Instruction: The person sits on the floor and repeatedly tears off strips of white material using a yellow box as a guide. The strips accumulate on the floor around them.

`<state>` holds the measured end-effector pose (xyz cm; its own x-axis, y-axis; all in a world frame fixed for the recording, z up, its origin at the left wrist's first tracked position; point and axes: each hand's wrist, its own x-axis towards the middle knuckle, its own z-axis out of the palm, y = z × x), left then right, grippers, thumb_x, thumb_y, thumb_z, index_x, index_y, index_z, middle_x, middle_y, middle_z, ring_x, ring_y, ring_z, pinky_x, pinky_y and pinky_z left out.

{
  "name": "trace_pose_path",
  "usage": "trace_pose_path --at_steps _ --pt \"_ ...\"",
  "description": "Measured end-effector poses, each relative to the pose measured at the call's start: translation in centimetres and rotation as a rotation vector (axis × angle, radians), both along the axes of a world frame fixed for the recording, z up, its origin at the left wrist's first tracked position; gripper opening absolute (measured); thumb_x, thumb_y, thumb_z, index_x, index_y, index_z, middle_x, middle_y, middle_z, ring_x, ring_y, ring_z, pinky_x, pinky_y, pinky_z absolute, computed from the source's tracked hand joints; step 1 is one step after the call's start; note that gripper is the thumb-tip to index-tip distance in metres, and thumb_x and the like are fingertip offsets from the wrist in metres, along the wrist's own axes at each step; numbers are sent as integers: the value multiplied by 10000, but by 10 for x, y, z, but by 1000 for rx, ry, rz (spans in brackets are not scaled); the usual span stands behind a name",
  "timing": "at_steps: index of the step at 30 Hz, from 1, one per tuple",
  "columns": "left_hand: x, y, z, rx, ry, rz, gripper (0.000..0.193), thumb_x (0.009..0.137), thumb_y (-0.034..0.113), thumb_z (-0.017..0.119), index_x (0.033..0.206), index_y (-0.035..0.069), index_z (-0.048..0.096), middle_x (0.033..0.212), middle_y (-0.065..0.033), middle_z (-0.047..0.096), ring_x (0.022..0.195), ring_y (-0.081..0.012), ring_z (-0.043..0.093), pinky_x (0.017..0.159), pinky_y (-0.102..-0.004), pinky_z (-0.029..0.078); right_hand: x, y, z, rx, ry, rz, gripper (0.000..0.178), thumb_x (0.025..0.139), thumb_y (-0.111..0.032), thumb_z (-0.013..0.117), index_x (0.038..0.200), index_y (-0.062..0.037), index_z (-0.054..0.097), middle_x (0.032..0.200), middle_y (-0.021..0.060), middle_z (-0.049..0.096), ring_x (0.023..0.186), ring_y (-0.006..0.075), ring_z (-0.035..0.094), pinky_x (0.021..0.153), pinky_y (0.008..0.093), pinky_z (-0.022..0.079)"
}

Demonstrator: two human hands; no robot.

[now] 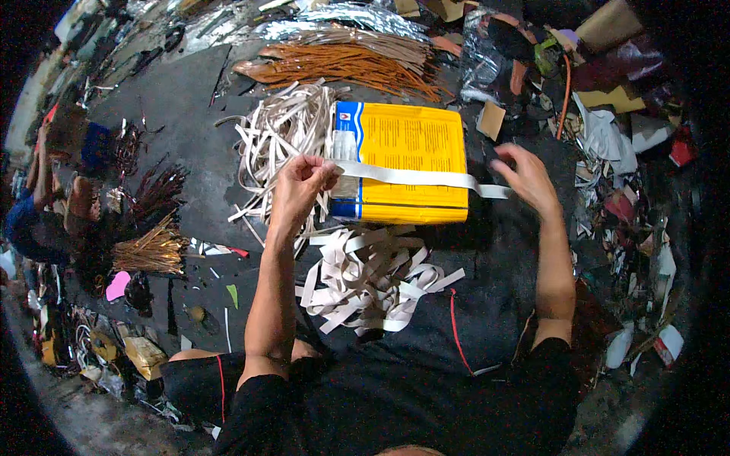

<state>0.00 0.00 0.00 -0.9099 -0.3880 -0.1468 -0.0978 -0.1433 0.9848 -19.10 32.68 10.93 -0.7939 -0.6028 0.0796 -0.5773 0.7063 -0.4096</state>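
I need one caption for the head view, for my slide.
Left hand holds a white strip across a yellow package.

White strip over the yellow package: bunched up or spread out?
Spread out: the white strip runs lengthwise across the yellow package, from the left hand past the package's right edge.
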Motion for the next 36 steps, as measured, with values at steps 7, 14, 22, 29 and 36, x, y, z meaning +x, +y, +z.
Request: trace_pose_path --at_steps 7,14,22,29,36 --pt "-2 -3 -9 -216 -22 114 253 879 204 688 983 -26 677 833 -49 684 713 -86 591 653 -227 468 50 -146 -50 -298 -3 595 192 878 -170 631 991 -15 642 954 150 625 963 301 599 868 369 472" --pt "-6 7 -21 -188 -35 196 202 866 170 706 934 -18 679 818 -40 681 729 -79 598 657 -216 473 57 -178 -91 -407 -86 586 127 874 -96 619 968 -12 629 911 139 616 867 306 617 777 375 497" --pt "-10 8 -22 -58 -4 156 190 899 174 665 946 -10 654 834 -41 670 746 -93 598 686 -224 470 54 -174 -100 -471 -115 554 161 848 -39 635 1007 -35 662 911 125 629 870 287 625 769 360 507" --pt "-13 5 -23 138 -53 113 202 912 214 651 925 13 630 815 -12 629 718 -68 529 662 -214 415 51 -172 -103 -377 50 676 223 768 -3 635 986 -47 656 873 107 593 846 288 608 758 373 508" --pt "-22 15 -26 93 -59 204 166 926 191 600 884 30 599 751 5 582 641 -60 480 598 -206 387 58 -178 -102 -349 166 620 168 766 -103 686 927 -63 662 872 82 598 827 269 595 731 372 470"
